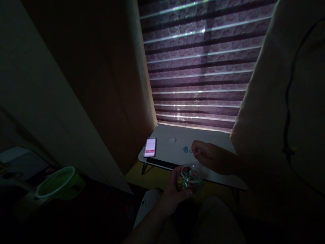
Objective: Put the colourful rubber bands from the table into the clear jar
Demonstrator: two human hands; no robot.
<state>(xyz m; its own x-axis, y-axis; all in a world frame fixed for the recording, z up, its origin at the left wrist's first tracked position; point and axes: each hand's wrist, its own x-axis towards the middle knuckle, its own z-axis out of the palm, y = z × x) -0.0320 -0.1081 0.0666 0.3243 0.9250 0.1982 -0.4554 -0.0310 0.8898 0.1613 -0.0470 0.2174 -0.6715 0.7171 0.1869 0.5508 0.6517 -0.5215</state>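
Note:
My left hand (175, 191) is wrapped round a clear plastic jar (191, 169), its open mouth facing up, in front of the table's near edge. Inside lie several small coloured rings (186, 179) that look like hair ties. Over the white low table (165, 162), my right hand (203, 152) is closed with fingers curled in; whatever they may hold is hidden. Just left of its fingers, a small cluster of blue rings (185, 149) rests on the tabletop. Farther back lies a clear round lid (172, 139).
A phone (150, 147) with a lit screen lies at the table's left end. A window with a pleated purple blind (200, 67) stands behind the table. On the lower left is a green bucket (58, 183). A dark cable (288, 101) hangs along the right wall.

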